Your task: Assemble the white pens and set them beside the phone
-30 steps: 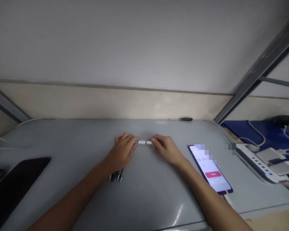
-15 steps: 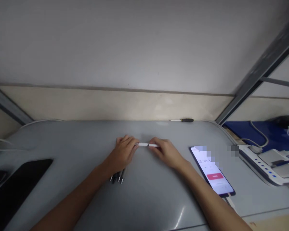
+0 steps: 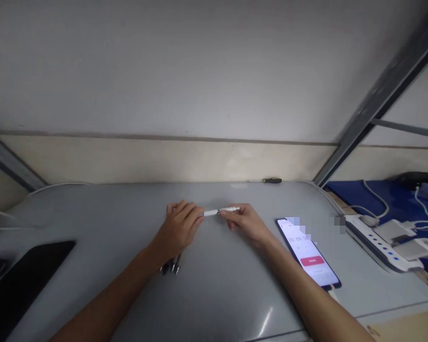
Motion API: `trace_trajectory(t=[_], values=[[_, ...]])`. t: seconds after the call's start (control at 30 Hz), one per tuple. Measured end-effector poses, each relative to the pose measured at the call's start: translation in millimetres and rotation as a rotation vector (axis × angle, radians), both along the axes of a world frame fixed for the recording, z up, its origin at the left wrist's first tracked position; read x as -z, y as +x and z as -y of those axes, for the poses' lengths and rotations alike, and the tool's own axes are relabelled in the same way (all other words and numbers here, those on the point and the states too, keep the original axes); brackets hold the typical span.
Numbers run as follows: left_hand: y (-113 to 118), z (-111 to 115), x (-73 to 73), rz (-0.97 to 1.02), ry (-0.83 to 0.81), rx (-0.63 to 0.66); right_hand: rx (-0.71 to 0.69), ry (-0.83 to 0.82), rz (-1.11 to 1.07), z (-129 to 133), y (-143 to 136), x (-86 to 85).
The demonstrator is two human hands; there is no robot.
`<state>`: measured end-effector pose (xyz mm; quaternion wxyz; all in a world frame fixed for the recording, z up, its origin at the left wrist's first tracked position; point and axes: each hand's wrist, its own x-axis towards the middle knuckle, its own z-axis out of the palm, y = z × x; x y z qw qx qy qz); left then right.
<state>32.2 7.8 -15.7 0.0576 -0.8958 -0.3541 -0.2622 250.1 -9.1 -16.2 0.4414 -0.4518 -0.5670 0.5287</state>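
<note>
A slim white pen point(image 3: 210, 213) with a dark band near its middle lies level between my two hands, above the grey table point(image 3: 221, 280). My left hand point(image 3: 181, 223) is closed on the pen's left end, palm down. The pen's right part is pinched between the thumb and fingers of my right hand point(image 3: 244, 221). Beneath my left hand and wrist, the tips of several dark and silver pens point(image 3: 173, 267) stick out on the table; their other ends are hidden.
A lit phone point(image 3: 308, 254) showing a timer lies right of my right forearm. Farther right is a white power strip point(image 3: 378, 242) with plugs and cables. A screwdriver point(image 3: 271, 180) rests against the wall. A black flat object point(image 3: 32, 285) lies at left.
My right thumb and fingers have shifted their grip, and more of the pen's right part shows. My left hand keeps its hold. The whole view has shifted slightly.
</note>
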Motion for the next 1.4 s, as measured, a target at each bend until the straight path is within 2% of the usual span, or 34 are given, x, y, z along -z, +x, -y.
trace_trajectory(t=[0.13, 0.23, 0.3, 0.37, 0.5, 0.63, 0.93, 1.23, 1.4], values=[[-1, 1, 0.5, -0.045, -0.101, 0.039, 0.176, -0.017, -0.216, -5, -7, 7.7], [-4, -1, 2.0, -0.035, -0.111, -0.023, 0.27, -0.126, -0.48, -9, -10, 10.6], [-6, -3, 3.3, -0.031, -0.115, -0.078, 0.277, -0.195, -0.583, -10, -10, 9.8], [-8, -5, 5.4, -0.053, -0.13, -0.124, 0.223, -0.229, -0.628, -9, -9, 7.7], [-10, -9, 10.7, -0.099, -0.152, -0.168, 0.129, -0.262, -0.636, -5, -7, 3.6], [-11, -11, 15.1, -0.089, -0.168, -0.192, 0.106, -0.283, -0.643, -4, -4, 1.8], [-11, -14, 18.0, -0.046, -0.198, -0.211, 0.178, -0.2, -0.652, -6, 0, 0.7], [-12, -15, 19.1, -0.094, -0.181, -0.346, 0.181, -0.219, -0.642, -4, -4, -0.2], [-12, -15, 18.2, -0.114, -0.207, -0.359, 0.181, -0.261, -0.647, -3, -5, -3.2]])
